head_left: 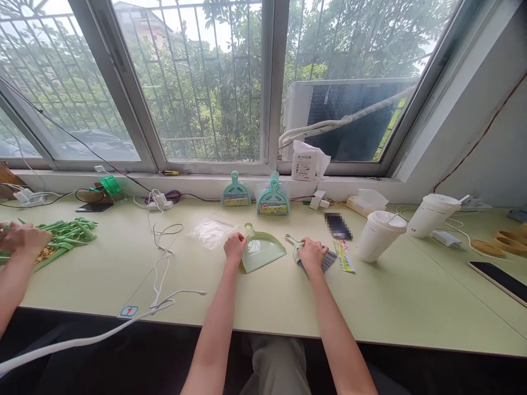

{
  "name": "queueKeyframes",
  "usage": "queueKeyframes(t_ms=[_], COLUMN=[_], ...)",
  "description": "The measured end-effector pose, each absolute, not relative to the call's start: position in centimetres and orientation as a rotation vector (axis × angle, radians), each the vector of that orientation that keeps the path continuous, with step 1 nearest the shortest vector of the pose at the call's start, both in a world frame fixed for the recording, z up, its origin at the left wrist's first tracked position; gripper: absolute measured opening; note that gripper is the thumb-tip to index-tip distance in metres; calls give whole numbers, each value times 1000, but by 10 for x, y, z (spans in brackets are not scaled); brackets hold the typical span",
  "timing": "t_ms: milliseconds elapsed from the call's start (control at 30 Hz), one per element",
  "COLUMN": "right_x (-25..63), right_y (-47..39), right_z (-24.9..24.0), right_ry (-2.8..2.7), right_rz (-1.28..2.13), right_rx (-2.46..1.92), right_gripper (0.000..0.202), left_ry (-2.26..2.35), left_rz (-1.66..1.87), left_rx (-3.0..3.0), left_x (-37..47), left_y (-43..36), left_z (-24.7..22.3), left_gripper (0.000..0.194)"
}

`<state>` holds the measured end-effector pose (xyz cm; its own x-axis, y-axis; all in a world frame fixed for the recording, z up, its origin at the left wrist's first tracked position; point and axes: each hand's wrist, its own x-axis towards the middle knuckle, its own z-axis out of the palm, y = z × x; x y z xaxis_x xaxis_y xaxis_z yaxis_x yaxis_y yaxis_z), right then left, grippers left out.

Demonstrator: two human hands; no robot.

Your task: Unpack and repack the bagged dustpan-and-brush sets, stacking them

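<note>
A light green dustpan lies on the pale green table, its ring handle pointing toward the window. My left hand is closed at the dustpan's left edge, beside the handle. To its right, my right hand is closed over a small green brush with grey bristles, which lies flat with its ring to the upper left. A yellow and white label card lies just right of the bristles. Crumpled clear plastic lies left of the dustpan.
Packaged brush sets lean against the sill. White cups, a dark phone and a tissue pack stand or lie right. White cables cross the table at left. Another person's hands touch green strips at far left.
</note>
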<state>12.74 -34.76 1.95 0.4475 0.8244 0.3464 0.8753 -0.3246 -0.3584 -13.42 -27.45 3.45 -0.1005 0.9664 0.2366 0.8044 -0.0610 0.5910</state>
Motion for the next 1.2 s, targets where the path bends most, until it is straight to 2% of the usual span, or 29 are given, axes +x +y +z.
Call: queueKeyframes(t_ms=[133,433,600,800,967,1100,1200], right_x=[131,115,116,111,105,105,106], right_y=[-350,-341,-340,-341,-341,-340,-339], right_z=[23,24,26,28,25,24,25], right_ry=[-1343,-1352,-1439,-1503,-1524,-1514,-1504], right_rz=[-72,227,266,253,267,257,258], right_rx=[-2212,-2058,-2007,-1945,-1896,-1866,-1835], right_gripper=[24,17,17,18,19,18,15], left_ry=[1979,1341,1088,1275,1224,1175,1312], left_rz=[902,847,875,994,925,973,1103], left_rx=[1857,2212,2331,2571,2549,2510,2495], left_x=[-139,-73,-71,-79,-76,-77,-80], left_y=[-273,-308,-314,-298,-295,-297,-294], left_z=[34,25,27,20,15,18,19], left_gripper=[16,14,18,51,52,57,56])
